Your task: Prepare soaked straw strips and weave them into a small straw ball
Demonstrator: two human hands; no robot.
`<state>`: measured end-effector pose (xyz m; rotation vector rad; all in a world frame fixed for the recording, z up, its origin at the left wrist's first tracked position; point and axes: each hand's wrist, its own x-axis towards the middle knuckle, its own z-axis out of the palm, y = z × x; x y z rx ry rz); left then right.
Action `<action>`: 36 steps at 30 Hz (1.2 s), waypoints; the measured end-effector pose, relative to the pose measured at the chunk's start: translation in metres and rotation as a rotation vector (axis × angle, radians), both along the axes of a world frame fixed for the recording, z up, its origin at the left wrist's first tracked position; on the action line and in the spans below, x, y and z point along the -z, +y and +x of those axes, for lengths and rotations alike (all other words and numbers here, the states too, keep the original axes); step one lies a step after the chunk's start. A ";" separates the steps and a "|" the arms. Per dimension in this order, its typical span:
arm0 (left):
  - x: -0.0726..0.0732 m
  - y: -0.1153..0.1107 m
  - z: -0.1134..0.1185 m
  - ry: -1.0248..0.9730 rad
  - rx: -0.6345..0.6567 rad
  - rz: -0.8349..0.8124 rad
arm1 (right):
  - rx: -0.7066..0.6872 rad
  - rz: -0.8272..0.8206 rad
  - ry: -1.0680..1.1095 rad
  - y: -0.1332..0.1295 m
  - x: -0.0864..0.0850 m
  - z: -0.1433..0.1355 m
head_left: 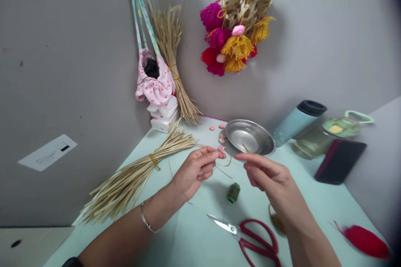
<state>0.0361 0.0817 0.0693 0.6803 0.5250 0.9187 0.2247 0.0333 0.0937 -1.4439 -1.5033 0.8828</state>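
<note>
Near the middle of the head view, my left hand (200, 169) pinches a small pink bead-like piece (221, 148) between thumb and fingertips. A thin straw strip (231, 159) curves out from it. To the right, my right hand (269, 173) has its index finger stretched toward the left, the other fingers curled under. A short strip end (245, 148) sticks up behind that finger, seemingly held there; the grip itself is partly hidden. Below the hands are a green thread spool (233, 192) and red-handled scissors (233, 229) with parted blades.
Tied straw (138, 175) lies left; another bundle (171, 46) leans on the wall. A steel bowl (228, 133), loose pink pieces (212, 128), a blue tumbler (294, 125), a green bottle (313, 139) and a phone (340, 162) stand behind. Red yarn (366, 241) lies right.
</note>
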 end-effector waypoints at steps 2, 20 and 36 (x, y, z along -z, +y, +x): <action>0.003 0.000 0.001 -0.017 -0.011 -0.015 | -0.027 0.041 -0.150 -0.004 -0.002 -0.005; 0.007 -0.004 0.006 0.036 0.001 0.014 | 0.066 0.103 -0.263 0.003 0.021 -0.032; 0.001 -0.009 0.007 0.011 -0.067 0.030 | 0.094 0.265 -0.173 0.000 0.020 -0.042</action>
